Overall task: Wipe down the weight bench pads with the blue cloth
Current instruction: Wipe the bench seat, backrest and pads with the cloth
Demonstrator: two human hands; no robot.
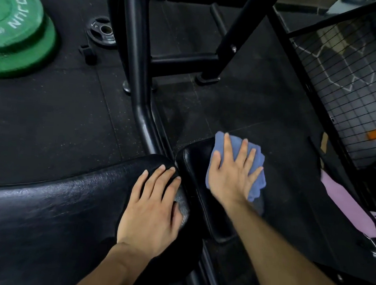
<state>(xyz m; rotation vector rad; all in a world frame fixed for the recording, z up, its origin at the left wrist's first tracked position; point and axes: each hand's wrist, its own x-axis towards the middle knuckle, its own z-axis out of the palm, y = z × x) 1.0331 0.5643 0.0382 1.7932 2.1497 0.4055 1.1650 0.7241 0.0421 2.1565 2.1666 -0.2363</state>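
Two black padded bench sections meet at the lower middle. My left hand (154, 208) rests flat with straight fingers on the end of the long back pad (58, 202). My right hand (233, 171) presses the blue cloth (256, 181) flat onto the smaller seat pad (194, 169), fingers spread over it. The cloth is folded and sticks out past my fingers at the top and on the right. A narrow gap separates the two pads.
Black steel rack uprights (133, 51) and a crossbar (183, 61) stand just beyond the pads. Green weight plates (15, 28) and a small black plate (102, 31) lie on the rubber floor at left. A wire-mesh rack (351, 82) and pink fabric (344, 204) are at right.
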